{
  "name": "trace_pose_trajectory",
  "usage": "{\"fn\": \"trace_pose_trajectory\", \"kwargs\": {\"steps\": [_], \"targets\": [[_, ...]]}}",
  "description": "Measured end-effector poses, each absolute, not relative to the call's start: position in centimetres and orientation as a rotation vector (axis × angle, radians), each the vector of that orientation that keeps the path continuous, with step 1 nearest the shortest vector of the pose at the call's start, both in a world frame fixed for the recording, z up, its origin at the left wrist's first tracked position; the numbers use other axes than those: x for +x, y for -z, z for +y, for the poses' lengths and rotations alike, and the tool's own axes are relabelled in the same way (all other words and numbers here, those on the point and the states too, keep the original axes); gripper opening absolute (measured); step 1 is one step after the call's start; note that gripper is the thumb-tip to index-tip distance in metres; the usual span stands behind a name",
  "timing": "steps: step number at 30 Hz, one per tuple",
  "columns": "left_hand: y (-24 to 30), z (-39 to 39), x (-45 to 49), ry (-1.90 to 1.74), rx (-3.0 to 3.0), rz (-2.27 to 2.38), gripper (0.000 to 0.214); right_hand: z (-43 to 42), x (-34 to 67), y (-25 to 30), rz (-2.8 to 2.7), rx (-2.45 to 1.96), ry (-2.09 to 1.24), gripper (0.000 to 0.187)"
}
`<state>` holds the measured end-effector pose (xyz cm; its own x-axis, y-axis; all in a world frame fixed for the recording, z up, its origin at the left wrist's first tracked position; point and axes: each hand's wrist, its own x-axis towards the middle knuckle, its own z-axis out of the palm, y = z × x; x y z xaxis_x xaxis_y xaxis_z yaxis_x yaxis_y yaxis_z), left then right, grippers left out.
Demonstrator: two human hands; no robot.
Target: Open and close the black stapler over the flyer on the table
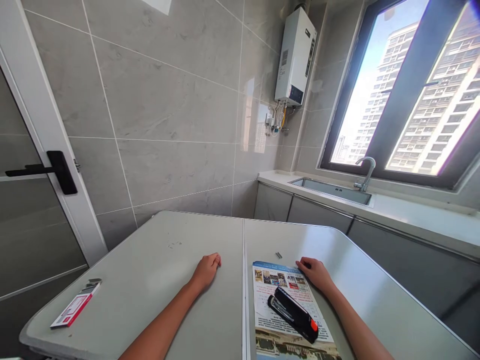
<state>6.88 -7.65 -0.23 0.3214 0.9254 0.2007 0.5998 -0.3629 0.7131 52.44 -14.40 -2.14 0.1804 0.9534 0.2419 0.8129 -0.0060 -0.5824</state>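
My left hand (205, 270) rests on the grey table (157, 270) with its fingers curled into a loose fist, holding nothing that I can see. My right hand (315, 273) lies at the top right corner of a printed leaflet (279, 295), fingers bent and touching the paper's edge. A black stapler (293, 313) with a red end lies across the leaflet, just below my right hand. A small strip of staples (278, 255) sits on the table beyond the leaflet.
A red and white small box (76, 309) lies near the table's left front edge. Behind the table are a counter with a sink (333, 190) and tap, a window, a wall-mounted water heater (295, 57), and a door (33, 200) at left.
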Motion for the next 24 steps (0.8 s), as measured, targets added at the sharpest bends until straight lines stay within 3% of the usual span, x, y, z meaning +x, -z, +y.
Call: {"fn": "trace_pose_trajectory", "kwargs": {"steps": [24], "targets": [[-0.02,-7.83,6.87,-0.799,2.093,1.334,0.042,-14.6,52.19,1.64,-1.659,-1.842,-0.296,0.048]]}}
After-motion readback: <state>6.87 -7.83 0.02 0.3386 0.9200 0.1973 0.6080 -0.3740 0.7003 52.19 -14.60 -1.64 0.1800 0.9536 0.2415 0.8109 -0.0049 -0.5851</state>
